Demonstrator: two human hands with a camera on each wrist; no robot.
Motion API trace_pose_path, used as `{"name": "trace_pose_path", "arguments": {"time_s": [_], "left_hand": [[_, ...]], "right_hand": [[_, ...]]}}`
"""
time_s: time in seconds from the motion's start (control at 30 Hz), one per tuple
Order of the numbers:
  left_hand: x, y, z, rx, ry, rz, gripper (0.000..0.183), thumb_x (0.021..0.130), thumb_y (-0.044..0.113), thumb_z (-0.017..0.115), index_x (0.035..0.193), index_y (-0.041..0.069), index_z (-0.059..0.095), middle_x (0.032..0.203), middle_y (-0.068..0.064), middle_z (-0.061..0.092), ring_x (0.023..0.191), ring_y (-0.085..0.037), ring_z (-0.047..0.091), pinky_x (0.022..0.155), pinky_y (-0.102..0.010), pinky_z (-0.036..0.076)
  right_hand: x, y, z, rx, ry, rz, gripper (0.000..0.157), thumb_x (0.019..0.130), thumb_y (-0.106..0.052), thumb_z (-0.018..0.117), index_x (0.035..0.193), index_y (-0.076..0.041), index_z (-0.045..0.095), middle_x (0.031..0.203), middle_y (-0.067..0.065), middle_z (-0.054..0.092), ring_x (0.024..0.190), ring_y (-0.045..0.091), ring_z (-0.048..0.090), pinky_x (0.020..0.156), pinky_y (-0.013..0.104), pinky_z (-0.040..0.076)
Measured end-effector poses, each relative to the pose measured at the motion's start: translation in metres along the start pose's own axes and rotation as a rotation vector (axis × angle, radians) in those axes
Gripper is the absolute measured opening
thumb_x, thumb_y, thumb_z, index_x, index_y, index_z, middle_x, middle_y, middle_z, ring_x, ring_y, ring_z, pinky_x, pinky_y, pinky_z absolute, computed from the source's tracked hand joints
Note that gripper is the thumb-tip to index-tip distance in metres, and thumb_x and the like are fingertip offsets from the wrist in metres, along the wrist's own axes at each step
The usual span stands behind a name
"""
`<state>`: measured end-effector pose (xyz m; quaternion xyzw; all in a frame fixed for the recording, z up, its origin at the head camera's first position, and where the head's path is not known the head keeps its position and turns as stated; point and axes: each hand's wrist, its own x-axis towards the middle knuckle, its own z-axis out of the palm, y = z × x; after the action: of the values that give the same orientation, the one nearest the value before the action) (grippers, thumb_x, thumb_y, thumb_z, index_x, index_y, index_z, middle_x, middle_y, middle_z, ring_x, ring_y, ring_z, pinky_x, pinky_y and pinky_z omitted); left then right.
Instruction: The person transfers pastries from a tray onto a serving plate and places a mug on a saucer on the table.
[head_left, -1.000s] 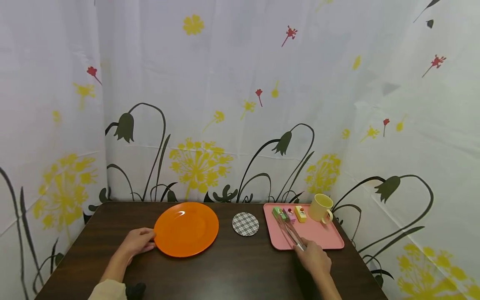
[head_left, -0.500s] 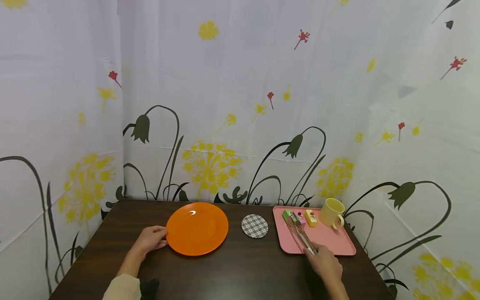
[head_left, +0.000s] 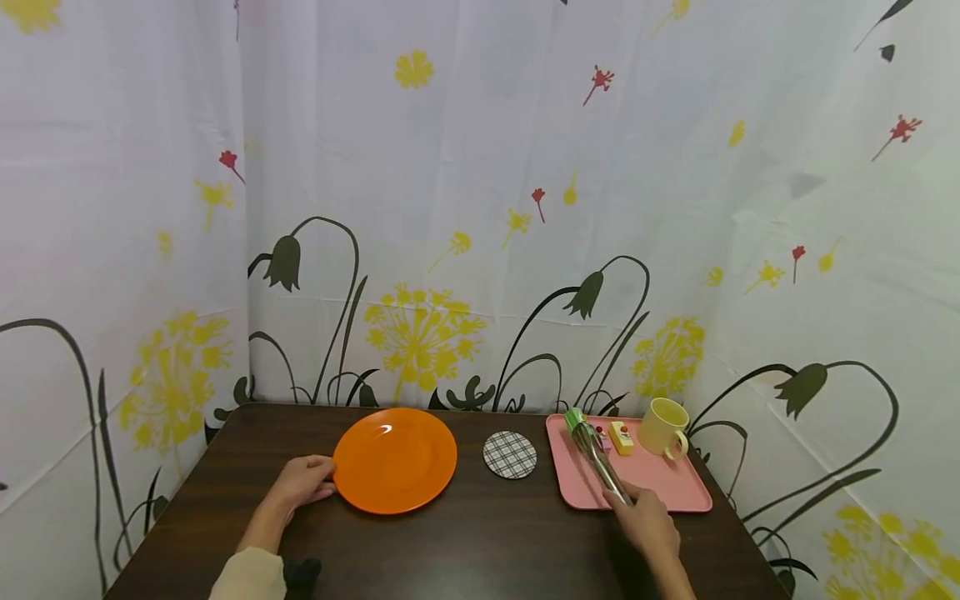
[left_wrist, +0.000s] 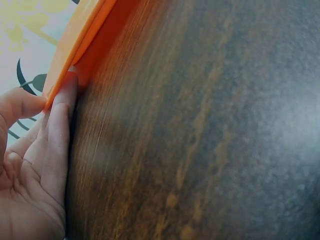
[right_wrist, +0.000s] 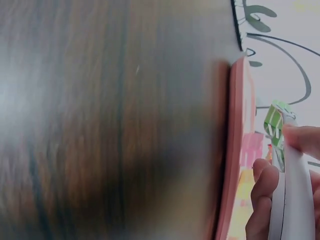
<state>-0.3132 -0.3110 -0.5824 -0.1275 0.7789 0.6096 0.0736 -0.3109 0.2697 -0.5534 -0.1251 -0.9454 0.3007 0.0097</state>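
Note:
My left hand (head_left: 303,481) pinches the left rim of an orange plate (head_left: 395,461). In the left wrist view the thumb lies above the plate's edge (left_wrist: 64,82) and the fingers are underneath. On the right, my right hand (head_left: 647,521) grips metal tongs (head_left: 600,464) whose tips hold a small green toy cake slice (head_left: 573,417), raised over the far left part of a pink tray (head_left: 663,482). The right wrist view shows the green cake slice (right_wrist: 274,122) between the tong tips. A pink cake slice (head_left: 604,442), partly behind the tongs, and a yellow one (head_left: 621,437) sit on the tray.
A yellow mug (head_left: 663,427) stands at the tray's far right corner. Between plate and tray lies a round checked coaster (head_left: 510,455). The dark wooden table (head_left: 465,542) ends at a patterned curtain (head_left: 480,208) behind and at both sides.
The tongs have closed on the green cake slice and lifted it off the tray. The left hand stays on the plate's rim. The head view has swung left.

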Motion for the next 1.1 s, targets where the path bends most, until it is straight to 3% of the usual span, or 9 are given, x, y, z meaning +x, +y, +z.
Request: {"name": "trace_pose_path", "arguments": {"time_s": [0.1,0.33,0.6,0.67,1.1], "left_hand": [[0.001,0.001,0.002,0.005,0.007,0.004,0.051,0.110,0.018,0.053,0.146,-0.018,0.050,0.119,-0.022,0.071,0.085,-0.009,0.073,0.078,-0.024,0.065],[0.000,0.000,0.001,0.010,0.013,-0.009,0.050,0.110,0.018,0.053,0.146,-0.017,0.050,0.120,-0.023,0.071,0.085,-0.008,0.073,0.078,-0.024,0.065],[-0.001,0.003,0.001,0.004,0.008,-0.024,0.052,0.111,0.019,0.054,0.148,-0.017,0.049,0.126,-0.027,0.069,0.087,-0.010,0.074,0.080,-0.024,0.065],[-0.002,0.003,0.001,0.002,0.005,-0.029,0.052,0.111,0.020,0.054,0.149,-0.016,0.048,0.128,-0.028,0.068,0.089,-0.011,0.075,0.080,-0.025,0.065],[-0.004,0.006,0.003,-0.023,0.041,-0.040,0.049,0.111,0.020,0.053,0.143,-0.018,0.053,0.124,-0.026,0.070,0.086,-0.009,0.073,0.080,-0.024,0.065]], "right_hand": [[-0.001,-0.005,0.001,0.046,0.006,-0.020,0.062,0.100,-0.052,0.071,0.146,-0.011,0.067,0.125,0.020,0.073,0.084,0.027,0.057,0.061,0.037,0.038],[-0.006,-0.022,0.010,0.171,-0.012,-0.041,0.076,0.094,-0.067,0.073,0.149,-0.014,0.066,0.089,0.005,0.069,0.070,0.019,0.063,0.058,0.034,0.042],[-0.007,-0.046,0.026,0.453,-0.053,-0.108,0.048,0.103,-0.037,0.074,0.138,-0.004,0.072,0.080,0.011,0.070,0.055,0.017,0.058,0.054,0.030,0.050],[-0.007,-0.052,0.031,0.493,-0.063,-0.118,0.047,0.103,-0.034,0.074,0.138,-0.004,0.071,0.079,0.012,0.069,0.054,0.016,0.058,0.053,0.029,0.050],[-0.016,-0.087,0.060,0.532,-0.129,-0.240,0.052,0.102,-0.030,0.076,0.142,0.002,0.067,0.078,0.016,0.069,0.051,0.014,0.057,0.049,0.028,0.054]]}}
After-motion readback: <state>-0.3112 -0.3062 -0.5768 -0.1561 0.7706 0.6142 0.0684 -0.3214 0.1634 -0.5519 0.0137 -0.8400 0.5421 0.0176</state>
